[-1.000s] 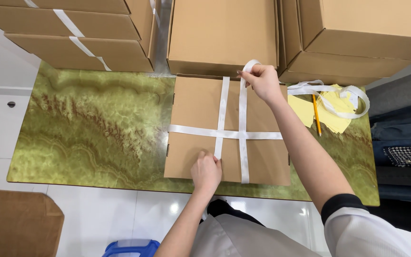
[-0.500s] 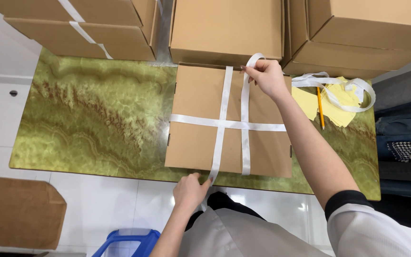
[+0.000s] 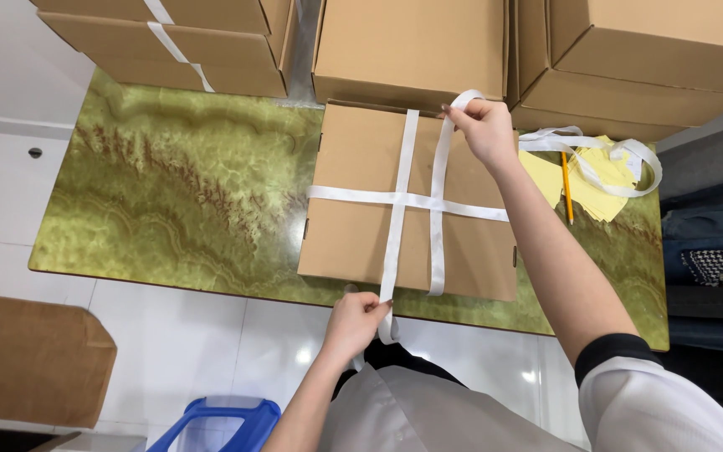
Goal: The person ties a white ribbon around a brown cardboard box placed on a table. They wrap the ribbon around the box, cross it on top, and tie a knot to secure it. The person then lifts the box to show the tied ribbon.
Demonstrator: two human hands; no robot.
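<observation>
A flat brown cardboard box lies on a green marbled table. White strap crosses it once sideways and twice lengthwise. At the box's near edge, just past the table's front, my left hand pinches the lower end of the strap. My right hand holds a loop of the same strap at the box's far edge.
Stacked cardboard boxes stand along the table's far side, some strapped. Yellow paper slips, an orange pencil and loose white strap lie at the right. A brown box and a blue stool are on the white floor.
My left hand slid off the top of the box, down past its near edge, and took the strap end. My right hand stayed at the far edge with the loop.
</observation>
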